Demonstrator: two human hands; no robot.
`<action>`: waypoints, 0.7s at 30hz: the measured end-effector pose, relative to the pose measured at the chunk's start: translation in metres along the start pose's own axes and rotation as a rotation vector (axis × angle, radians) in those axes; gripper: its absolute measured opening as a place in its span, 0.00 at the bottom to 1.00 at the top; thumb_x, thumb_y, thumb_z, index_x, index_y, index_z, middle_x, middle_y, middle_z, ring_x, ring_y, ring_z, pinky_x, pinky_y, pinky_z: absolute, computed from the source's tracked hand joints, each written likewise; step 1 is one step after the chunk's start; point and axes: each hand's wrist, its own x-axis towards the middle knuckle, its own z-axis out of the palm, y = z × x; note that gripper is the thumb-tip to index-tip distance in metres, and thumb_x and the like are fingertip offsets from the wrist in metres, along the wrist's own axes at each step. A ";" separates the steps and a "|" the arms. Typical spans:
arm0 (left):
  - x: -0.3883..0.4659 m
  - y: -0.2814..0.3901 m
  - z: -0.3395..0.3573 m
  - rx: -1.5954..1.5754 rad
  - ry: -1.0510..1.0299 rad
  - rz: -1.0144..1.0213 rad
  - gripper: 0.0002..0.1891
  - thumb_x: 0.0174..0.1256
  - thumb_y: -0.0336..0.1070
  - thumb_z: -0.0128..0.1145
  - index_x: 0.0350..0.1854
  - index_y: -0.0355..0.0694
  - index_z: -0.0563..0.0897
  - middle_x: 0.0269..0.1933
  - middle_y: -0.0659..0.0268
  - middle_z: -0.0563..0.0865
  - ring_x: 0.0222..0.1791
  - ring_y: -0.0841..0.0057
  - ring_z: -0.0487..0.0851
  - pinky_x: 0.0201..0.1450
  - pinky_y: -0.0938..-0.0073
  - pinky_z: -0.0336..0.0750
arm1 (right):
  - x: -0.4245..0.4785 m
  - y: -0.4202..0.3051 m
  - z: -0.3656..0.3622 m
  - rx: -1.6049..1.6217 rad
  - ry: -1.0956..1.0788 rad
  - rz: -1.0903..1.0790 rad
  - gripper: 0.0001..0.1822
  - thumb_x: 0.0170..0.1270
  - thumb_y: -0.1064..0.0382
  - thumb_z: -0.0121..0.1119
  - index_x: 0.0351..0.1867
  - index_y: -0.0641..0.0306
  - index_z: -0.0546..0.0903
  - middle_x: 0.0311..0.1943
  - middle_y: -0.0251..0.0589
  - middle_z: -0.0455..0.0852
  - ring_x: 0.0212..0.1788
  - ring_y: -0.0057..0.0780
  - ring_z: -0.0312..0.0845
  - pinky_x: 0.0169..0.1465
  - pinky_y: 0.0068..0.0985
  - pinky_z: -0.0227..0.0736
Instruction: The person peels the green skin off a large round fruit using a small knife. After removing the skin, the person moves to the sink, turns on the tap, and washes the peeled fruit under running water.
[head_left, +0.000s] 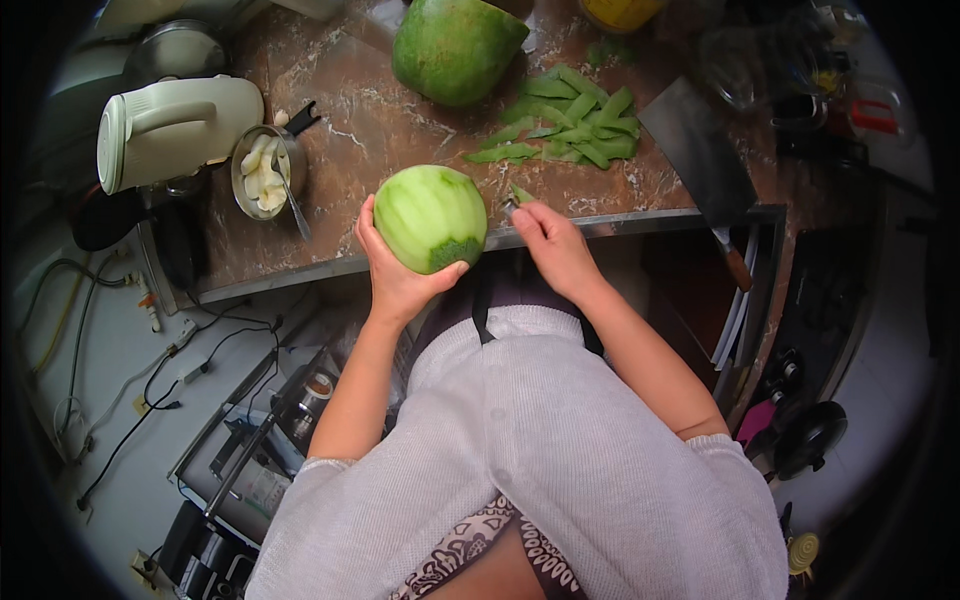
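Observation:
My left hand (405, 281) grips a mostly peeled green melon or gourd piece (429, 214) from below and the left, above the counter's front edge. Dark green skin remains in a patch near its lower end, by my thumb. To the right of it, my right hand (555, 247) is closed around a small peeler (511, 205), whose metal tip shows with a strip of peel at it; my fingers hide the rest. A heap of green peel strips (581, 124) lies on the counter beyond. An unpeeled piece with dark green skin (456, 52) stands at the back.
A cleaver (697, 150) lies on the right, its wooden handle (736, 268) jutting past the counter's (337, 202) front edge. At left are a metal pan (241, 196) holding pale pieces and a spoon (294, 202), and a cream pitcher (180, 131). Cables (161, 375) hang at lower left.

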 end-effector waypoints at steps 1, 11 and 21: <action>0.003 -0.002 0.000 -0.024 -0.002 -0.005 0.65 0.25 0.43 0.80 0.69 0.35 0.49 0.64 0.50 0.58 0.67 0.55 0.58 0.70 0.56 0.58 | -0.003 -0.009 0.001 -0.058 -0.016 -0.032 0.16 0.70 0.51 0.52 0.45 0.63 0.79 0.34 0.49 0.83 0.37 0.45 0.79 0.42 0.32 0.72; 0.000 0.003 0.000 0.056 -0.022 0.074 0.65 0.25 0.42 0.81 0.69 0.36 0.49 0.64 0.51 0.57 0.67 0.54 0.58 0.69 0.56 0.58 | -0.007 -0.014 0.001 -0.315 0.035 -0.037 0.19 0.69 0.49 0.53 0.49 0.63 0.79 0.37 0.52 0.84 0.41 0.48 0.81 0.44 0.34 0.73; 0.008 -0.016 -0.004 -0.412 -0.039 -0.156 0.61 0.31 0.43 0.80 0.69 0.36 0.53 0.62 0.55 0.66 0.63 0.64 0.69 0.66 0.64 0.66 | -0.011 0.016 0.019 0.003 -0.020 -0.011 0.19 0.70 0.46 0.49 0.47 0.60 0.77 0.33 0.50 0.83 0.40 0.49 0.80 0.44 0.36 0.72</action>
